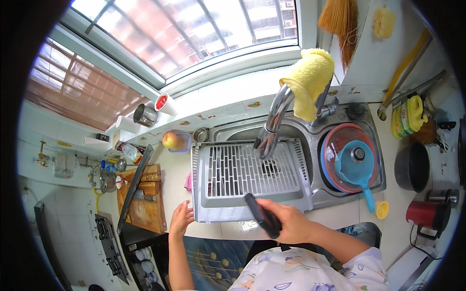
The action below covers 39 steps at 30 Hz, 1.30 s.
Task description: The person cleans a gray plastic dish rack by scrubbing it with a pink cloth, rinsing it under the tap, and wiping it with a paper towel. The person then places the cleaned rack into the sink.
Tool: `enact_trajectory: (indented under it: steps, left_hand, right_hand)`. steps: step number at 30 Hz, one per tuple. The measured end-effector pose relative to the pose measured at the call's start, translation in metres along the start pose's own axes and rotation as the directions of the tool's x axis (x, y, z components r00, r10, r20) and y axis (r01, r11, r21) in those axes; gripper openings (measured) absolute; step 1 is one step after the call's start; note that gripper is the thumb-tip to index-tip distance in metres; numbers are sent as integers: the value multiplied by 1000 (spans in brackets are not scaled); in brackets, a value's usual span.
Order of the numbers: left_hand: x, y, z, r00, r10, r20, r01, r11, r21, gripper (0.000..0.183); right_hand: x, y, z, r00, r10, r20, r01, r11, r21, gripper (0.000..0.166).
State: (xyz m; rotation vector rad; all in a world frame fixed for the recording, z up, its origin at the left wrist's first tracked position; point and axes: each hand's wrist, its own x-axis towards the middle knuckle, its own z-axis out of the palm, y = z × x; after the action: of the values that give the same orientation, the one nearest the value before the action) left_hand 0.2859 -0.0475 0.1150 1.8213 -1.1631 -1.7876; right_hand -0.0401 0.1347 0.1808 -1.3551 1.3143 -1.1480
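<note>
A grey slotted panel, with a grid of long openings, lies across the left sink basin and overhangs the counter edge. My right hand grips a dark, block-like object over the panel's front border; its exact kind cannot be made out. My left hand is at the panel's lower left corner, fingers apart; whether the fingertips touch the edge is unclear. Above the panel hangs the chrome faucet, with a yellow towel draped over it. Wet drops show on the counter in front.
A blue ladle rests on a glass lid in the right basin. A black pot and a red kettle stand at right. On the left are a peach and a wooden cutting board with a cleaver.
</note>
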Motion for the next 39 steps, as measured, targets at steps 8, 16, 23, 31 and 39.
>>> enact_trajectory:
  steps: [8,16,23,31,39]
  left_hand:
    - [43,-14,35,984,178,6,-177,978,110,37]
    - [0,-17,35,996,89,1,-89,990,113,34]
    - [-17,-20,8,1000,-10,30,8,997,71,31]
    - [-21,-5,11,997,-37,65,30,994,102,30]
    - [-19,-4,11,996,-31,78,29,999,32,31]
  right_hand:
    - [-4,16,-45,984,178,-26,-180,975,-127,48]
    - [2,50,-62,989,81,-122,-101,981,-168,41]
    - [23,36,-65,930,352,-106,-359,931,-62,46]
    - [71,41,-36,987,151,-62,-161,965,-209,48]
    - [155,71,13,969,184,167,-102,907,-408,48]
